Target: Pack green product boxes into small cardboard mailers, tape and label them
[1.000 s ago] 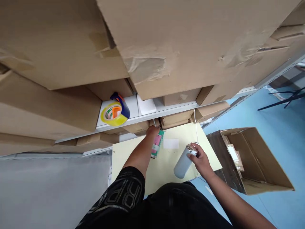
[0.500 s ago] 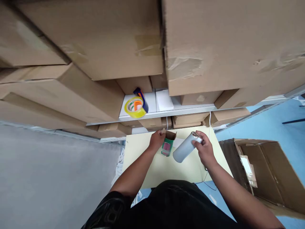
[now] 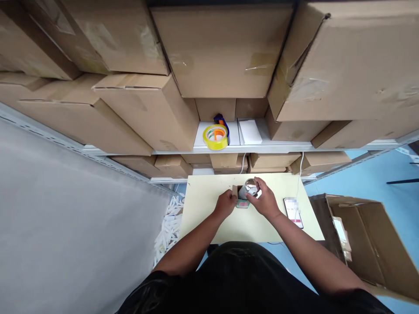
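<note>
Canister (image 3: 242, 192), tilted, lower end at the mouth of the box (image 3: 242, 204), depth unclear. Right hand (image 3: 267, 201): fingers curled around canister's shiny end. Left hand (image 3: 226, 203): closed on the box's left edge. Beneath the box: bench (image 3: 203, 201). Right of the box: phone (image 3: 293, 213). Beyond the box: tape (image 3: 216, 144), on a shelf (image 3: 275, 148).

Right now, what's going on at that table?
A person is handling a grey cylinder and a small box. The left grip holds the small box by its open side; the right grip holds the grey cylinder near its shiny top. The cylinder's lower end is at the box's opening, depth unclear. A phone lies on the table.
</note>
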Motion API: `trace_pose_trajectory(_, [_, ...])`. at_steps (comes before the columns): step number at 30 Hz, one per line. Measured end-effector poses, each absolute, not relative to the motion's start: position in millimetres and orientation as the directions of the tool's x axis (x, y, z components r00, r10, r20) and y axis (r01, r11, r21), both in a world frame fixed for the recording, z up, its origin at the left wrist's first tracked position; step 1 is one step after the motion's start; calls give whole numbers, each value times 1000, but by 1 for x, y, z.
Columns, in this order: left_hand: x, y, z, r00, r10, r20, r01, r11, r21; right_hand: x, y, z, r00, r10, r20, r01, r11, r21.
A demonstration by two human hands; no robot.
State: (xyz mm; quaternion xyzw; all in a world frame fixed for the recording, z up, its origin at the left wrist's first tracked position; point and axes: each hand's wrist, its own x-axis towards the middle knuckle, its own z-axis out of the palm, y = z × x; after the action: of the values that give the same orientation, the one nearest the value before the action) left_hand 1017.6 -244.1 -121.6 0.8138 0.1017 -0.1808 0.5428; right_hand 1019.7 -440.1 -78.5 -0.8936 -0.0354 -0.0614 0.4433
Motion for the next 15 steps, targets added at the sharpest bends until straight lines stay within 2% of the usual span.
trace_pose_trajectory(3, [1011, -245, -125, 915, -54, -399, 347, -399, 849, 1009, -435, -108, 978, 125, 165, 205, -693, -692])
trace_pose_trajectory(7, [1002, -245, -129, 921, -109, -373, 291, -445, 847, 1000, -432, -136, 973, 168, 159, 230, -774, -590])
trace_pose_trajectory(13, [998, -247, -129, 929, -112, -354, 257, -493, 831, 993, -440, -138, 961, 255, 104, 269, -783, -560])
trace_pose_trajectory(15, [997, -249, -128, 943, -114, -314, 214, -516, 829, 988, -449, -136, 970, 194, 148, 244, -767, -594])
